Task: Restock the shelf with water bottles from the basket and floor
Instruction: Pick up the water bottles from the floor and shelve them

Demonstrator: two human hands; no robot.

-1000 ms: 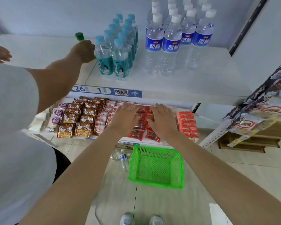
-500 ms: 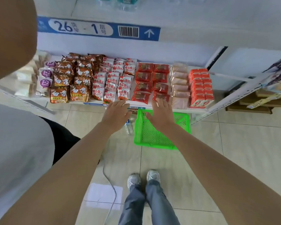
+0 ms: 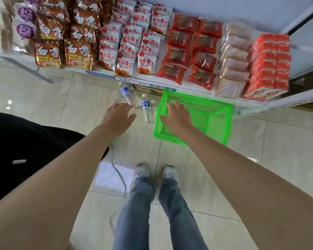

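On my far left a dark-clothed shape (image 3: pixel 25 141) fills the edge of the view. Above it the low shelf (image 3: pixel 188 86) carries brown noodle packs (image 3: pixel 61 38), then red-and-white snack bags (image 3: pixel 134 42), red wrapped cakes (image 3: pixel 192 47), pale clear-wrapped packs (image 3: pixel 233 58) and red boxes (image 3: pixel 267 64). My left hand (image 3: pixel 118 118) reaches down with fingers spread, gripping nothing, its fingertips just short of a water bottle (image 3: pixel 127 94) lying on the tiled floor (image 3: pixel 70 109). A second bottle (image 3: pixel 146 110) lies just beside it, between my two hands, close to the green basket (image 3: pixel 215 120). My right hand (image 3: pixel 177 120) hovers over the basket's near-left corner, fingers apart and empty. I see no bottle inside the basket. A thin cable (image 3: pixel 118 177) trails past my shoes (image 3: pixel 155 173)
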